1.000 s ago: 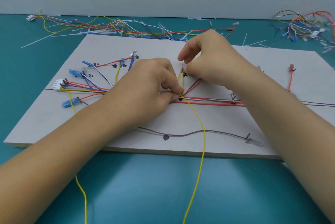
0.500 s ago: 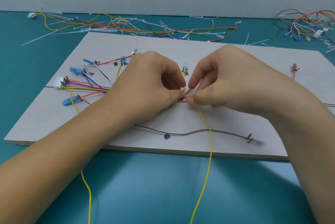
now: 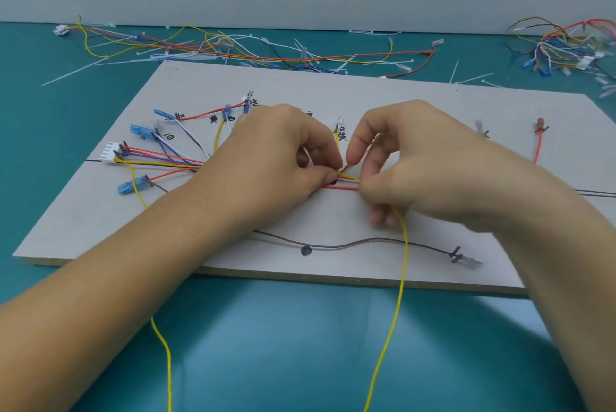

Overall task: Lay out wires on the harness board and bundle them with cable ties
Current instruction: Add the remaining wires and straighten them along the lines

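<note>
Between both hands [image 3: 283,158] [image 3: 420,165], yellow wire [image 3: 405,245]

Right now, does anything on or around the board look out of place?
The yellow wire the right hand pinches trails off the near edge of the board, and a second yellow wire does too, further left. Behind the board, loose wires and white cable ties lie scattered. Nothing looks damaged.

Pale harness board [image 3: 366,95] lying flat, coloured wires [image 3: 166,160] fanned on its left, yellow wire [image 3: 404,261] trailing over front edge
</note>
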Demonstrator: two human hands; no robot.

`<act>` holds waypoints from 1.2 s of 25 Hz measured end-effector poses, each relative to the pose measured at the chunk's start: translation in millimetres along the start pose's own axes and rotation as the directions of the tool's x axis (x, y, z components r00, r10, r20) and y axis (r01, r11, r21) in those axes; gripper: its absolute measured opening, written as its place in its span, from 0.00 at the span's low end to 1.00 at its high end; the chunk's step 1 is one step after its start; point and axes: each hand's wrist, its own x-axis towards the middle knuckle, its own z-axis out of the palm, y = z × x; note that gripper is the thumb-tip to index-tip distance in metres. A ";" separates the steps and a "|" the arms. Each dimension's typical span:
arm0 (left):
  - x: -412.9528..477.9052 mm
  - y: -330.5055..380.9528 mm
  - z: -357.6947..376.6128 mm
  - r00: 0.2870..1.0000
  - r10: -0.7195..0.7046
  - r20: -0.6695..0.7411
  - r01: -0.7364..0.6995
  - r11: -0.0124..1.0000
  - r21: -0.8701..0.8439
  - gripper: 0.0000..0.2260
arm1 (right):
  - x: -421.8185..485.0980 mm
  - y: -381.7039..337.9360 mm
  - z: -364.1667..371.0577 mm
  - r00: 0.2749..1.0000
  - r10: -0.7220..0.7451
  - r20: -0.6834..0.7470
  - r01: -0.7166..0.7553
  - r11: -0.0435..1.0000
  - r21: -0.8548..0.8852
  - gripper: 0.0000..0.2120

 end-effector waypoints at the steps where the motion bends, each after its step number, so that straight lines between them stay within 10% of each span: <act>1: 0.0 1.3 0.4 1.000 0.004 0.008 -0.004 1.000 0.024 0.04 | -0.4 1.5 -6.5 0.999 0.020 0.032 -0.022 0.998 0.063 0.13; 16: 4.7 -1.1 -1.3 0.997 -0.004 0.071 0.002 1.000 0.028 0.04 | -5.3 31.0 -61.5 0.963 0.268 -0.005 -0.267 0.958 -0.103 0.09; 30: 13.1 -4.4 -6.4 0.982 0.126 0.143 -0.131 0.991 0.029 0.06 | -6.7 17.2 -35.2 0.983 0.016 -0.185 -0.128 0.781 -0.611 0.09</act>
